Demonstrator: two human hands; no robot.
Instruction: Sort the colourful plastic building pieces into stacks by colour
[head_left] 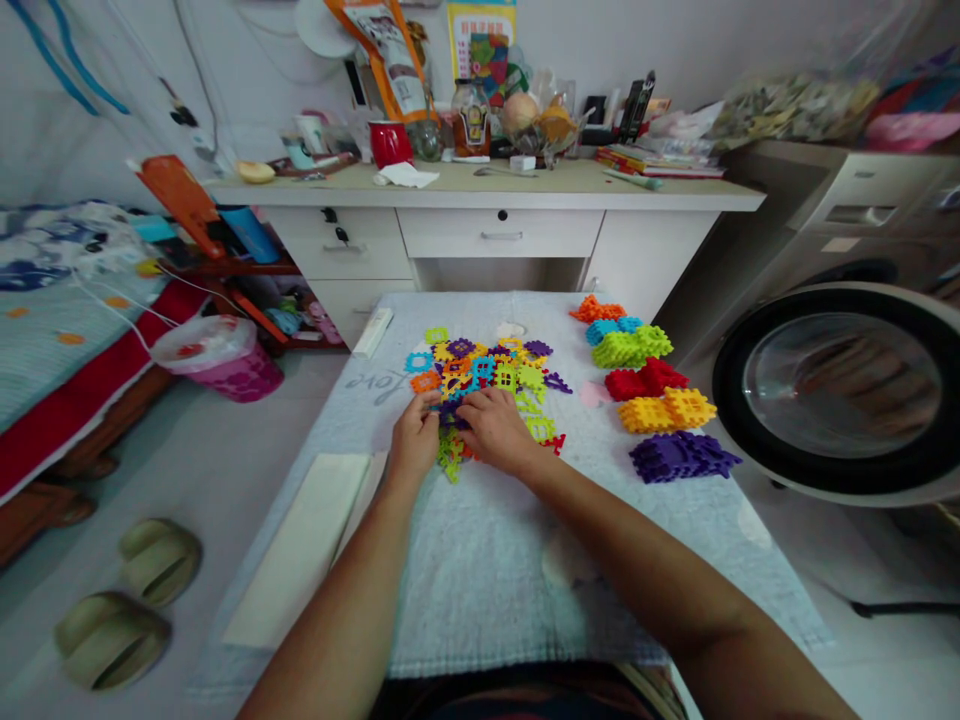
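Note:
A heap of mixed plastic interlocking building pieces [483, 372] lies in the middle of the cloth-covered table, in green, orange, blue, yellow, purple and red. At its near side, my left hand [415, 437] has its fingers bent against purple interlocking pieces [451, 412]. My right hand [496, 428] meets them from the other side, its fingers curled over and their tips partly hidden. Both hands look closed on the purple pieces; how many there are I cannot tell. Green pieces [450, 455] lie just below, between the hands.
Colour-sorted stacks line the table's right side, from orange [598, 309] at the back to purple [684, 456] in front. A long pale folded strip [300, 545] lies at left. Behind stands a white desk [501, 232]; an open washing-machine door [840, 390] is at right.

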